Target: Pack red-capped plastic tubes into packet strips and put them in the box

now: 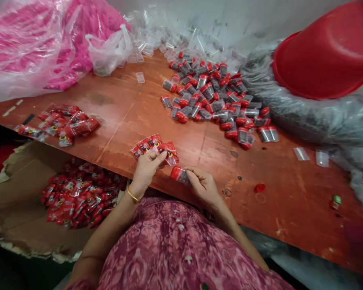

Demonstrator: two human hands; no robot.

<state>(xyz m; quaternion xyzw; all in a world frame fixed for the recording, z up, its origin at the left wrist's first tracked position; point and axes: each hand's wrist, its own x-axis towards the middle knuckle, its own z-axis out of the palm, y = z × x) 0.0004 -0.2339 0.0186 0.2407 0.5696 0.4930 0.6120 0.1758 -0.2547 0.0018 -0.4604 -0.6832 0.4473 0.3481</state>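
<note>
My left hand (147, 171), with a gold bangle at the wrist, pinches a red printed packet (170, 151) between thumb and fingers. Beneath that hand several more flat red packets (147, 144) lie fanned out on the table. Just to the right, my right hand (202, 185) grips a small clear container (179, 175) with a red cap and dark contents. It is tilted, its capped end pointing left toward the packet, a short gap apart from it. Farther back lies a heap of similar red-capped containers (208, 90).
Filled red packets (71, 123) sit at the table's left, with many more in a cardboard box (21, 193) below the edge. Clear empty containers (140, 77) pile along the wall. A red bucket (323, 52) rests on a plastic sack (293, 117); a pink-filled bag (48, 40) stands back left.
</note>
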